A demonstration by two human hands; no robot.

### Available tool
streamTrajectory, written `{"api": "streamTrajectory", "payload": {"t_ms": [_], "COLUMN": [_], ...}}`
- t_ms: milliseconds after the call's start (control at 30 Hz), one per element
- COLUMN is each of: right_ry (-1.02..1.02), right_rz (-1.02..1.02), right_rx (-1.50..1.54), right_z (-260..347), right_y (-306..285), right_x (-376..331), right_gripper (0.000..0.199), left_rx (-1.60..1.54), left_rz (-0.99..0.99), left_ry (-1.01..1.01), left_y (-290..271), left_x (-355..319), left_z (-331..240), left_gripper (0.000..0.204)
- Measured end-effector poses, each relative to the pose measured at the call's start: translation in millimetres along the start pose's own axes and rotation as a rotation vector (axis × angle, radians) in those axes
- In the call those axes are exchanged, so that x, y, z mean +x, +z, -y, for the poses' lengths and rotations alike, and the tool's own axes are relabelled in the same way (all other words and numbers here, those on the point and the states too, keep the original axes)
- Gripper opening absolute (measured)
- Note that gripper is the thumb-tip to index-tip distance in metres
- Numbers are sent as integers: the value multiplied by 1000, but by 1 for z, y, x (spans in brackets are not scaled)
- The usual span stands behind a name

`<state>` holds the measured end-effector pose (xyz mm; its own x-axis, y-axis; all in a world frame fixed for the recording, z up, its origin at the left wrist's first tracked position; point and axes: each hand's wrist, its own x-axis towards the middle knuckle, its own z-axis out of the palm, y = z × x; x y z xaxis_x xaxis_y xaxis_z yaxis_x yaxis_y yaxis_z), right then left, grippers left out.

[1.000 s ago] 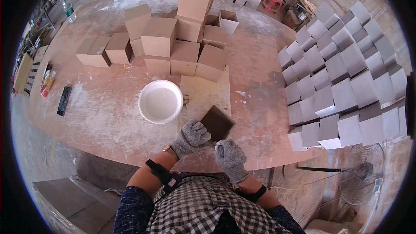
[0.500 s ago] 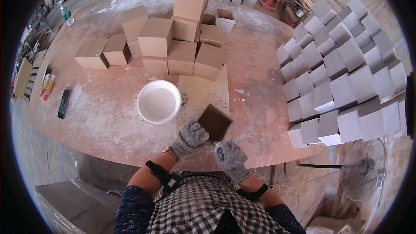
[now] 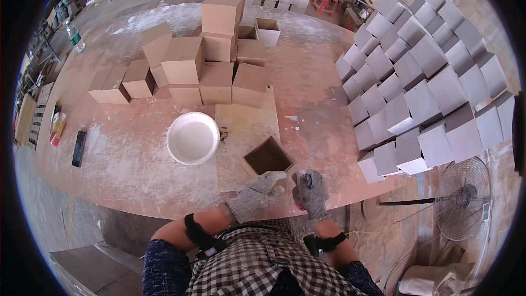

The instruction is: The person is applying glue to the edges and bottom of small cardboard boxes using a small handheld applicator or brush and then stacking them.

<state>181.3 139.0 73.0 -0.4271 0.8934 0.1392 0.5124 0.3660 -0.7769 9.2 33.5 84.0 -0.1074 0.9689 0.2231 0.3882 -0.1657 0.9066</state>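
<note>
A brown square box [image 3: 267,157] stands on a worn board [image 3: 241,126], its opening facing up. At its near side is my left hand [image 3: 256,196], in a grey knit glove. The fingers stretch to the right with a gap between them, close against the box; whether they touch it I cannot tell. Just right of the box, my right hand [image 3: 310,193], gloved the same way, is closed with its fingers curled. A bit of pink shows below that fist, but what it holds is mostly hidden. Left of the box sits a white bowl [image 3: 193,138] of whitish stuff.
Brown boxes [image 3: 216,82] are stacked beyond the bowl. Many pale boxes [image 3: 422,85] rise in tiers at the right, above a floor fan [image 3: 466,197]. A dark narrow object [image 3: 79,149] and a plastic bottle [image 3: 75,37] lie leftward. Red stools [image 3: 326,0] stand far back.
My left hand has slid right along the box's near side and its fingers have straightened. My right hand has drawn slightly away to the right. The box has turned a little.
</note>
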Motion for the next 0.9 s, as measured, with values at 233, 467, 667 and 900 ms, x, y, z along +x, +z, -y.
{"api": "streamTrajectory", "payload": {"t_ms": [233, 467, 667, 900], "right_ry": [-224, -174, -485, -266], "right_rz": [-87, -146, 70, 28], "right_rx": [-279, -686, -611, -609], "right_z": [-21, 6, 41, -1], "right_y": [6, 41, 42, 25], "right_x": [49, 17, -18, 43], "right_gripper": [21, 13, 20, 24], "left_rx": [917, 779, 743, 828], "left_rz": [63, 157, 53, 94], "left_ry": [549, 553, 633, 620], "left_y": [-64, -49, -44, -36], "left_x": [11, 21, 25, 29], "left_z": [45, 84, 91, 102], "left_gripper": [49, 22, 15, 14]}}
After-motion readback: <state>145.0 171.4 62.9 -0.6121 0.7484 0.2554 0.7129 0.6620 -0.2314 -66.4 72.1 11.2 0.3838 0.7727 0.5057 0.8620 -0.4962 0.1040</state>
